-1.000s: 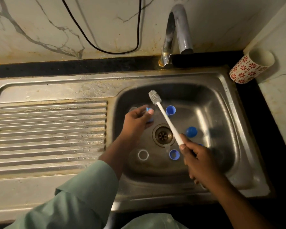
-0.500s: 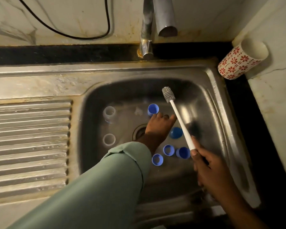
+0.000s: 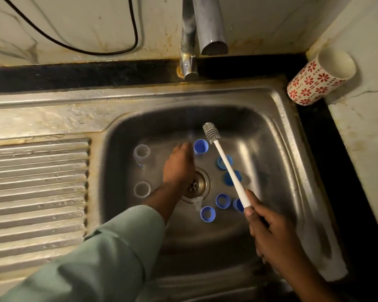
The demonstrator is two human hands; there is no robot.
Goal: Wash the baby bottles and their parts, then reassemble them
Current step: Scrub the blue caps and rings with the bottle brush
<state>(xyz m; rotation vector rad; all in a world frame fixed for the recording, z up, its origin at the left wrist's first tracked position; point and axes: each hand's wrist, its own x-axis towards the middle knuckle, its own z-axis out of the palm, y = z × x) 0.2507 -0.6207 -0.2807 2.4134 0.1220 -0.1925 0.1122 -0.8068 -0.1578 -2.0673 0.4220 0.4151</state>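
Note:
Two clear baby bottles [image 3: 141, 153] [image 3: 142, 189] stand upright at the left of the steel sink basin [image 3: 271, 149]. Several blue rings and caps lie on the basin floor, one at the back [image 3: 200, 146] and others right of the drain [image 3: 223, 200]. A clear nipple [image 3: 196, 202] lies by the drain [image 3: 195, 183]. My left hand [image 3: 179, 164] reaches palm down over the drain, its blurred fingertips beside the back blue ring, with nothing seen in it. My right hand [image 3: 271, 232] grips the white handle of a bottle brush [image 3: 227, 166], whose grey head points to the back of the basin.
The tap spout [image 3: 212, 29] hangs above the basin's back edge. A white cup with red flowers [image 3: 321, 77] leans in the right corner of the counter. The ribbed drainboard [image 3: 37, 192] lies to the left. A black cable [image 3: 74, 46] runs along the wall.
My left hand has moved from the left bottle across the drain and now stretches toward the back blue ring. The brush has stayed raised in my right hand. The view has shifted right.

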